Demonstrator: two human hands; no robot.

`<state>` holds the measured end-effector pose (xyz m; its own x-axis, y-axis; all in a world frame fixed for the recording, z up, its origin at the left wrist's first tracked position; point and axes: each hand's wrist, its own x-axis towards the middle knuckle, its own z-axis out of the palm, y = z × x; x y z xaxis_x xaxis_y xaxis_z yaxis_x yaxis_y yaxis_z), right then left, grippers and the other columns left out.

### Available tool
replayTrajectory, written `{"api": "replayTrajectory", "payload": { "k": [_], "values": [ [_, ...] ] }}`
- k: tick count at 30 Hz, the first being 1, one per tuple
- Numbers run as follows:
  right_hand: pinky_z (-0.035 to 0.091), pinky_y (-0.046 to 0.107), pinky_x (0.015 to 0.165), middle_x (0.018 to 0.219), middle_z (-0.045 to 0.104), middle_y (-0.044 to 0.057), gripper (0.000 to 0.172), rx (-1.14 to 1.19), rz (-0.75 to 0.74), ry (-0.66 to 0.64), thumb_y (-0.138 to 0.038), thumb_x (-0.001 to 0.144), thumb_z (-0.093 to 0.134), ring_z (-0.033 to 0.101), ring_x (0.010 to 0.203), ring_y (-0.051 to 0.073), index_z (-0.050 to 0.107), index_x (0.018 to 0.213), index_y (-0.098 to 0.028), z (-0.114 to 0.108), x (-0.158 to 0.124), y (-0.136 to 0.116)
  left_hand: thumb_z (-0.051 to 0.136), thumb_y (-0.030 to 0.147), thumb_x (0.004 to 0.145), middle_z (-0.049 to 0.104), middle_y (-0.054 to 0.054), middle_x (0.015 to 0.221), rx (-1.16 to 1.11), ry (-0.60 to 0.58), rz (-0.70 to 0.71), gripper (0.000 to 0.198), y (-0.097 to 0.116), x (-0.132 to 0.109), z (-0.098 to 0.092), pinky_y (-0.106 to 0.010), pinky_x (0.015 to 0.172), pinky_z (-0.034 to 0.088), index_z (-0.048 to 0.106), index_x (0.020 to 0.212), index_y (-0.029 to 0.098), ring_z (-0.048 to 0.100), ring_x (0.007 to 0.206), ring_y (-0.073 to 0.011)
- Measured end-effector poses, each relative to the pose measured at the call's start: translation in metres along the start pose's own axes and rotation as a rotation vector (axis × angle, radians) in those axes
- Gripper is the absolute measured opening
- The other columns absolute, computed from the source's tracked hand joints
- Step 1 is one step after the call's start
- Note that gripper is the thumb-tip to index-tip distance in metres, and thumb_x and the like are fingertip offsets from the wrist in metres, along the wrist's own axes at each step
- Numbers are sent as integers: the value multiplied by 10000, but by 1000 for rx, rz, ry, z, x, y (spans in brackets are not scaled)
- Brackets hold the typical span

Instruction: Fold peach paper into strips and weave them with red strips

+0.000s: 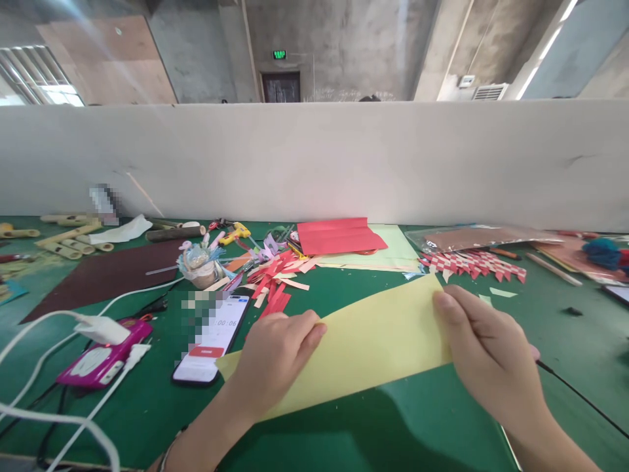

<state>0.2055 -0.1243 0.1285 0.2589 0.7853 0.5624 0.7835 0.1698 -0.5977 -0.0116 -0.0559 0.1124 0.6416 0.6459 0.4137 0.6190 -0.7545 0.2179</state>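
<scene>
A long pale-yellow sheet of paper (373, 344) lies slanted across the green table (403, 432), its right end raised. My left hand (272, 364) rests on its left part, fingers curled and pressing the paper down. My right hand (484, 351) pinches the right end, thumb on top and fingers under the sheet. A phone (211, 337) with a timer on its screen lies just left of my left hand.
Red paper strips (272, 282), a red folded sheet (339, 236), a red-and-white woven strip (472, 263) and a small pot of tools (199, 265) lie behind. A pink power bank (101, 360) with white cables sits at the left. A white partition (314, 160) walls the back.
</scene>
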Motion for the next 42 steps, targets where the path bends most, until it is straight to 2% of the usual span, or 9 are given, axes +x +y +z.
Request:
{"api": "replayTrajectory", "payload": {
  "k": [6, 10, 16, 23, 32, 37, 42],
  "values": [
    [257, 199, 345, 441, 281, -69, 326, -1, -165, -56, -290, 901, 337, 285, 354, 73, 302, 585, -219, 4, -2, -15, 279, 243, 933, 318, 61, 472, -71, 128, 78, 304, 21, 14, -4, -225, 480, 213, 390, 655, 190, 331, 435, -101],
    [284, 185, 365, 450, 297, -78, 293, 0, -215, -67, -252, 903, 348, 293, 353, 67, 328, 613, -219, 5, -3, -20, 275, 245, 938, 319, 59, 471, -73, 175, 98, 323, 26, 18, -6, -231, 480, 215, 378, 637, 186, 332, 431, -94],
    [289, 193, 358, 449, 363, -70, 278, 25, -239, -81, -222, 908, 319, 342, 347, 74, 369, 634, -222, 3, -2, -24, 284, 247, 936, 307, 60, 464, -99, 159, 72, 335, 27, 16, -8, -231, 472, 214, 355, 614, 183, 330, 424, -87],
    [232, 191, 320, 431, 297, -71, 316, 8, -233, -67, -215, 903, 319, 280, 327, 64, 300, 588, -219, 2, -2, -24, 271, 243, 938, 265, 61, 468, -99, 156, 65, 343, 29, 14, -8, -243, 467, 196, 320, 604, 183, 304, 419, -85],
    [218, 180, 307, 434, 329, -80, 262, -12, -274, -52, -210, 888, 385, 290, 327, 53, 452, 635, -203, -2, -3, -27, 297, 201, 930, 236, 63, 509, -169, 107, 86, 294, 28, 12, -11, -236, 470, 173, 245, 641, 190, 276, 445, -90],
    [256, 180, 320, 423, 363, -83, 267, -12, -299, -41, -193, 893, 368, 296, 306, 50, 446, 638, -206, -3, -2, -28, 297, 193, 932, 241, 65, 508, -190, 111, 91, 287, 30, 12, -15, -230, 477, 189, 245, 649, 191, 261, 445, -91],
    [225, 200, 306, 406, 360, -78, 265, -51, -283, -37, -236, 896, 385, 329, 302, 54, 493, 655, -208, -5, -3, -28, 279, 204, 940, 265, 63, 513, -207, 64, 86, 291, 32, 10, -17, -234, 478, 190, 238, 652, 193, 272, 453, -94]
  ]
}}
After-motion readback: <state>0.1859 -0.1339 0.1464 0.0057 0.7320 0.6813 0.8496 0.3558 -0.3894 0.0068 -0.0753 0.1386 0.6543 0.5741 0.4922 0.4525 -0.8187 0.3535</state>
